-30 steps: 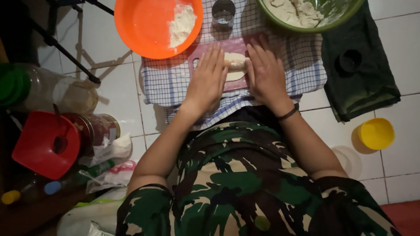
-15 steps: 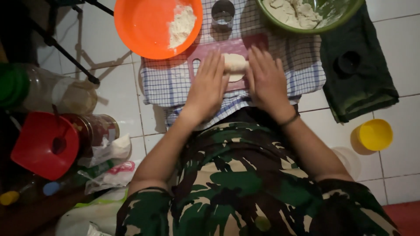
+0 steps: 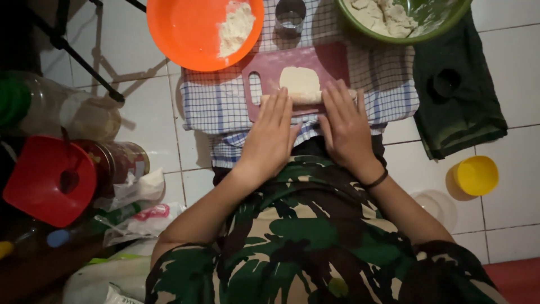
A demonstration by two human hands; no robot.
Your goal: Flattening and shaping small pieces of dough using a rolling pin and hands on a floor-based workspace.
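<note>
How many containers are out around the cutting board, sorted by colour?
Orange bowl: 1
Green bowl: 1
Yellow cup: 1
Metal cup: 1
Total: 4
Both hands, left hand and right hand, rest flat on the dough on the cutting board.

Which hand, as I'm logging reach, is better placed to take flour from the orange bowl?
Probably left: the left hand rests on the dough's left end, nearer the orange bowl; the right hand sits farther.
</note>
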